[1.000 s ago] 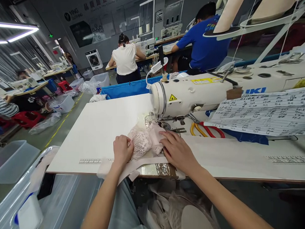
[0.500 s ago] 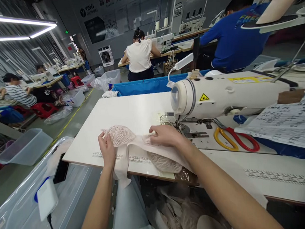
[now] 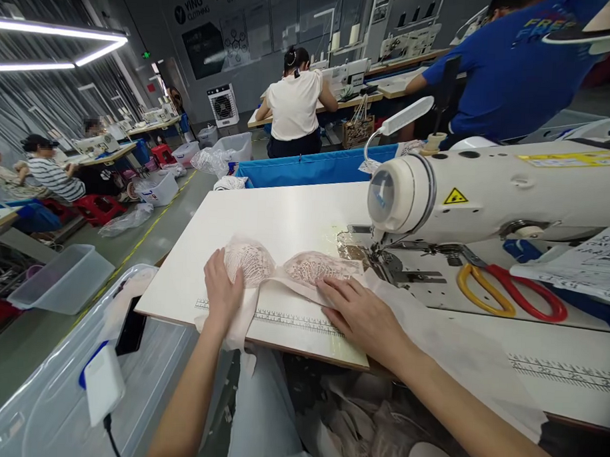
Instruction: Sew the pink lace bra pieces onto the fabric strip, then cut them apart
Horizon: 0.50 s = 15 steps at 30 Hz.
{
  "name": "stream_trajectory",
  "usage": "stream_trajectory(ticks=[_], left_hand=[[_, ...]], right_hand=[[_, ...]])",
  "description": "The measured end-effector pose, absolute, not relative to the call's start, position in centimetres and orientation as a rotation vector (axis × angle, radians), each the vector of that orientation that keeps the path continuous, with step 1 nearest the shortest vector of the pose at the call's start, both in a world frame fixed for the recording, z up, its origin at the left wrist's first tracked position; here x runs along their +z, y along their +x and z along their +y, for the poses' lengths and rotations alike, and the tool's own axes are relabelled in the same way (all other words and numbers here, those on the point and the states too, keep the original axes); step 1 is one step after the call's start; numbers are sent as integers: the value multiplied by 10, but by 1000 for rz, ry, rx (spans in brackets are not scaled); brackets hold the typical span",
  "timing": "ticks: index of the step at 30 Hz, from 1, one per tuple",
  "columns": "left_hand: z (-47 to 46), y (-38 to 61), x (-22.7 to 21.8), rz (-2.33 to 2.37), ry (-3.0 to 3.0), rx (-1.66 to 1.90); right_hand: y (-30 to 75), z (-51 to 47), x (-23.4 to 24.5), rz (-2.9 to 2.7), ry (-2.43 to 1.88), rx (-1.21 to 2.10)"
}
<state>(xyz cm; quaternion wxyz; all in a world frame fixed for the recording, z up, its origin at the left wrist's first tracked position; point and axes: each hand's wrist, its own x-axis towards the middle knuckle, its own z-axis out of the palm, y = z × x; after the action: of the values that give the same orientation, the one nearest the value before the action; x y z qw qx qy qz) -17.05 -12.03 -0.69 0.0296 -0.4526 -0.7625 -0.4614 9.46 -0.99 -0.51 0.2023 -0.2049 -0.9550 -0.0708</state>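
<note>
A pale pink bra (image 3: 278,271) with two lace cups lies face up on the white sewing table (image 3: 184,251). My left hand (image 3: 223,292) is closed around the outer edge of the left cup, thumb on the near side. Fingers stretched out, my right hand (image 3: 364,317) rests open on the lower edge of the right cup. Pale fabric hangs over the table's front edge under my left hand, and a sheer wing spreads to the right beneath my right forearm. The sewing machine (image 3: 406,192) stands just right of the bra, its needle area beyond my right hand.
Yellow-and-red-handled scissors (image 3: 513,292) lie on the machine bed. A printed ruler strip (image 3: 292,319) runs along the table's front. To the left are a clear plastic bin (image 3: 154,376), a black phone (image 3: 131,326) and a white power bank (image 3: 104,385). Other people sit at machines behind.
The right cup, folded down near the table edge before, now lies flat beside the left one. My right hand has let go of its pinch and moved down onto that cup. The view has shifted.
</note>
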Motion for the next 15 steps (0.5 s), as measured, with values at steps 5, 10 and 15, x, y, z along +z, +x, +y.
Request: stream_trajectory(ticks=[5,10,15], left_hand=[[-138,-130,-7,-2170,-1942,-684],[-141,-146,-14,-2173,-1878,-540],[-201,-167,-16,-2073,-1938,-633]], right_hand=[[80,7,-3,-2730,-525,-348],[72,1,-4,-2689,-526,-347],[84,-54,-20,-2630,-400,-177]])
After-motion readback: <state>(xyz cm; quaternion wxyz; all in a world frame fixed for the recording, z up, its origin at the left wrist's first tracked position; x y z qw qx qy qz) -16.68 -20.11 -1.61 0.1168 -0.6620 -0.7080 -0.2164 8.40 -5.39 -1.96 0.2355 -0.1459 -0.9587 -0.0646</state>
